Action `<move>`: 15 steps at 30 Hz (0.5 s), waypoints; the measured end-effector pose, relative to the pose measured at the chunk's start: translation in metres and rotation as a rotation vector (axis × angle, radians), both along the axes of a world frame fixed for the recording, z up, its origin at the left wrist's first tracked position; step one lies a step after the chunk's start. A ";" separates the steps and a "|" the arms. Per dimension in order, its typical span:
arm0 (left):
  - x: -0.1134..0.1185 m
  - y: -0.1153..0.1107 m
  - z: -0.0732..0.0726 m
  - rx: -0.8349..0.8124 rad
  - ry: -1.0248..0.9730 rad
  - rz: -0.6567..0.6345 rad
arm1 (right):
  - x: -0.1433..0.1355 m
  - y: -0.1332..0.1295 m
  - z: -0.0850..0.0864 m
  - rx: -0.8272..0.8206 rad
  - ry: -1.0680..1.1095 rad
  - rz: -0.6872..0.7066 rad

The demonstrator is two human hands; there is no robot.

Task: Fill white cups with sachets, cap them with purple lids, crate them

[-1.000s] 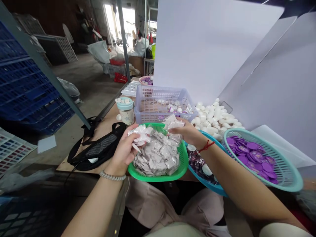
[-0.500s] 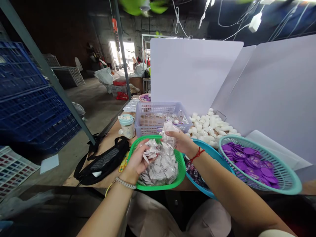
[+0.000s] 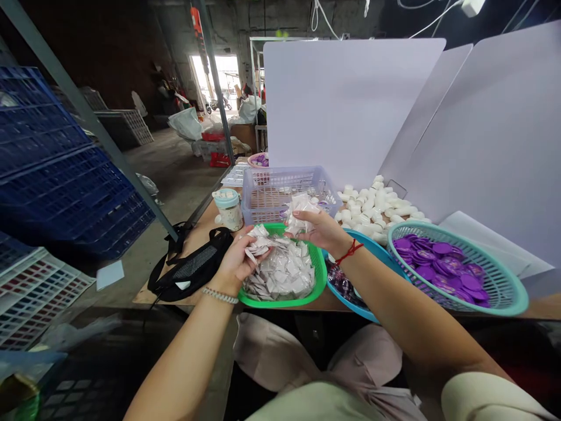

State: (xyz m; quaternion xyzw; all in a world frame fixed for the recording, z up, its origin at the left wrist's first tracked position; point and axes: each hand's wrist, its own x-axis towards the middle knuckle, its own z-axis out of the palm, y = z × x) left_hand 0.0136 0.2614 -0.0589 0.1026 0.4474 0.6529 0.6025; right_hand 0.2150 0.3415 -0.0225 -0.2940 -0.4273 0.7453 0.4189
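Observation:
A green basket (image 3: 322,285) in front of me is heaped with small white packets (image 3: 284,272) in clear plastic. Over its left rim, my left hand (image 3: 239,254) is closed around several of these packets. My right hand (image 3: 322,228) grips another bunch of packets (image 3: 301,211) above the basket's far right side, close to the lilac basket (image 3: 287,175). Below my right forearm is a blue basin (image 3: 366,242) with dark shiny pieces, partly hidden by the arm.
To the right, a turquoise basket (image 3: 511,292) holds purple discs (image 3: 442,266). White rounded pieces (image 3: 372,207) are piled behind the basin, before white panels (image 3: 346,105). A black bag (image 3: 193,269) and a lidded jar (image 3: 228,210) are at left, beside a metal post (image 3: 118,155).
The camera has tilted down, so the table sits higher in view. My left hand has shifted slightly left of the green basket; both hands still hold packets.

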 end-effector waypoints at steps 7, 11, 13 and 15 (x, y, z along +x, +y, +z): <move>0.015 0.002 -0.002 -0.004 -0.018 -0.038 | -0.006 -0.004 0.003 0.016 0.051 0.009; 0.038 0.003 -0.004 -0.037 -0.078 -0.100 | -0.008 -0.006 0.006 0.019 0.068 0.014; 0.047 0.002 -0.002 -0.037 -0.129 -0.130 | -0.006 -0.006 0.007 0.023 0.069 0.010; 0.053 0.001 0.001 -0.030 -0.182 -0.151 | -0.002 -0.006 0.005 0.026 0.061 0.001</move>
